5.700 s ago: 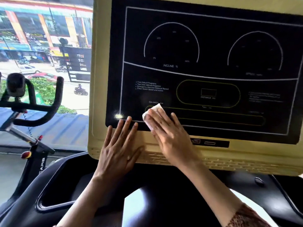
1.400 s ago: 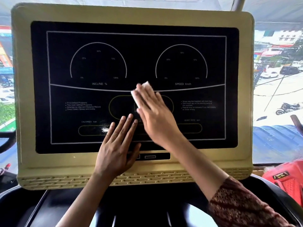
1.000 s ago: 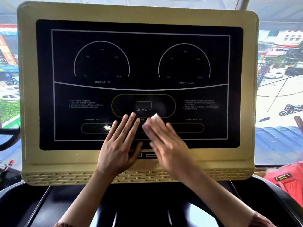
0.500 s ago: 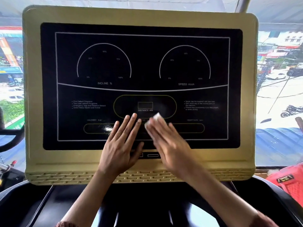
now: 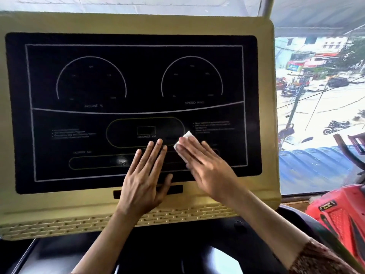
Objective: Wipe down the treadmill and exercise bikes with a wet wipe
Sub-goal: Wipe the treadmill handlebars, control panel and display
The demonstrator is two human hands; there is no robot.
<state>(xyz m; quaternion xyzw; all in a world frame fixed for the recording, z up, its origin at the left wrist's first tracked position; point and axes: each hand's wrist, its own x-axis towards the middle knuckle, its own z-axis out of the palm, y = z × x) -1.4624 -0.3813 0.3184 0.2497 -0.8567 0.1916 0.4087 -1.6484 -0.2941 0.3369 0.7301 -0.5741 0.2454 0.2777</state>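
Progress: early, judged | right hand (image 5: 207,167), fingers straight, pressed wet wipe (image 5: 186,136) on treadmill console (image 5: 138,86), lower centre of frame | left hand (image 5: 145,180) flat beside it, fingers straight | exercise bikes likely still undone

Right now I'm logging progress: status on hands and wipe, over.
Left hand flat on the screen, open. Right hand flat, pressing the wipe to the screen's lower middle. Nothing in the way.
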